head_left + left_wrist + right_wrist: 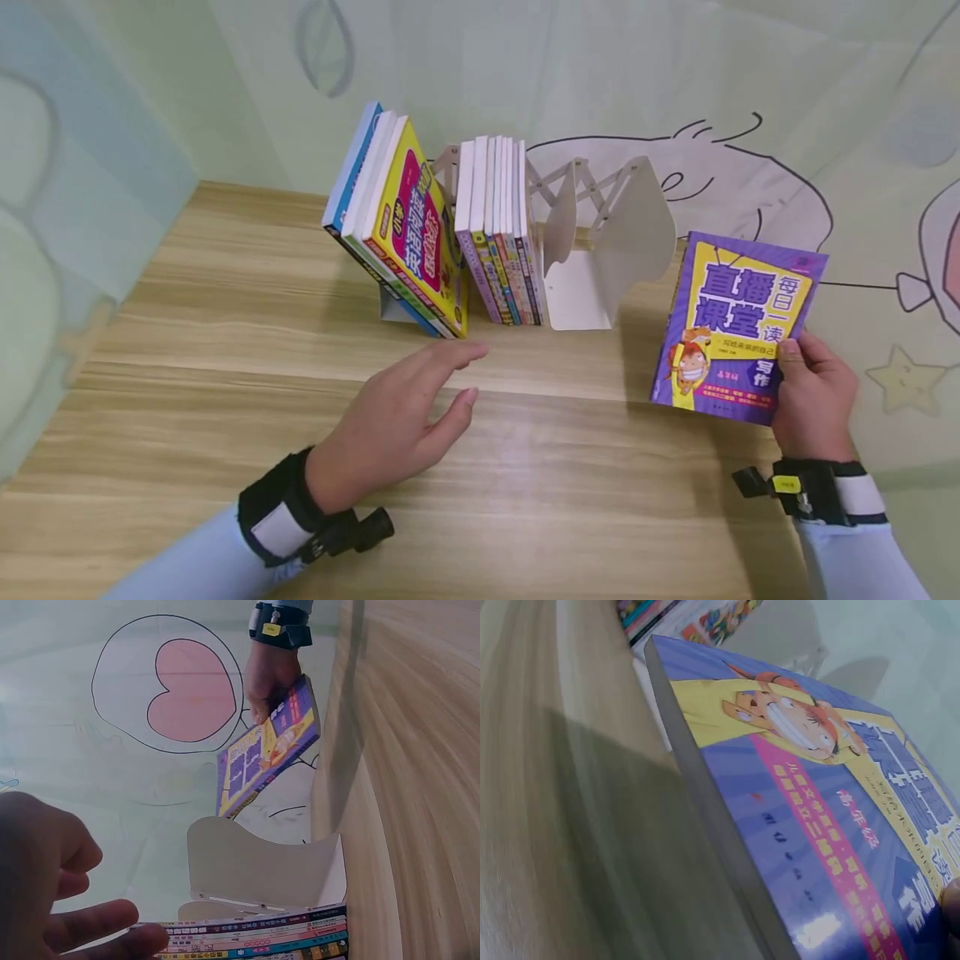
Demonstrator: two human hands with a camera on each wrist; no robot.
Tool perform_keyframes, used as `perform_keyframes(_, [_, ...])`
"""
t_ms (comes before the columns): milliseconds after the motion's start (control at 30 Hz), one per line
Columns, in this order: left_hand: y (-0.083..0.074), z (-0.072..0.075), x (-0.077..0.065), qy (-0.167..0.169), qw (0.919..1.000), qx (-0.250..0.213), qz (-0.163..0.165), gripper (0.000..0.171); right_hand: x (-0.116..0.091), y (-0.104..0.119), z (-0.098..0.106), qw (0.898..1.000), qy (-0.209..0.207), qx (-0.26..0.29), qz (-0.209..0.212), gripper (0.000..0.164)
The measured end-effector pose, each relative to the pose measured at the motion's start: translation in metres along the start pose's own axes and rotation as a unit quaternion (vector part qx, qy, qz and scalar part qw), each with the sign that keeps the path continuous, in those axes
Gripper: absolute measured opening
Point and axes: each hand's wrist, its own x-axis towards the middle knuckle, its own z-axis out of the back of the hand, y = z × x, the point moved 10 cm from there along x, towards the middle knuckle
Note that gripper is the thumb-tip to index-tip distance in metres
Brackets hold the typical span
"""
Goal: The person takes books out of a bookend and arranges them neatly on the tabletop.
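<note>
My right hand (816, 392) grips a purple and yellow book (738, 325) by its lower right side, thumb on the front cover. In the right wrist view the same book (802, 787) fills much of the frame, tilted above the table. My left hand (401, 421) is over the table in front of the rack, fingers extended and thumb apart, holding nothing. Closest to it are the yellow-covered book (416, 225) and a row of thin upright books (498, 242). A beige folding book rack (637, 221) supports the row; its right-hand section holds no book.
The wooden table (525, 467) runs up to a wall covering (585, 67) with cartoon drawings. Large books, one with a blue cover (352, 171), lean left at the rack's left end. Both wrists wear black straps with small cameras.
</note>
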Motion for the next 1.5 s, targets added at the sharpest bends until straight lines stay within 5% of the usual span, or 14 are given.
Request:
perform_keyframes(167, [0.002,-0.003,0.000,0.013,0.9999,0.004,0.010,0.045,0.020,-0.020,-0.003,0.991,0.007,-0.132,-0.036,0.055])
perform_keyframes(400, [0.006,-0.003,-0.003,0.018,0.9995,-0.006,0.025,0.043,0.035,-0.043,-0.018,0.935,0.075,-0.343,-0.049,0.064])
perform_keyframes(700, [0.006,-0.003,-0.006,0.014,0.9995,-0.011,0.025,0.042,0.043,-0.052,-0.022,0.918,0.077,-0.387,-0.049,0.072])
perform_keyframes(933, [0.008,-0.007,-0.007,0.025,0.9989,-0.015,0.036,0.044,0.039,-0.043,-0.037,0.865,0.098,-0.490,0.044,0.082])
perform_keyframes(1100, [0.010,-0.011,-0.009,0.031,0.9984,-0.013,0.044,0.048,0.036,-0.035,-0.044,0.839,0.104,-0.526,0.090,0.075])
perform_keyframes(1500, [0.013,-0.012,-0.009,0.045,0.9975,0.002,0.053,0.042,0.027,-0.032,-0.052,0.816,0.131,-0.546,0.139,0.062])
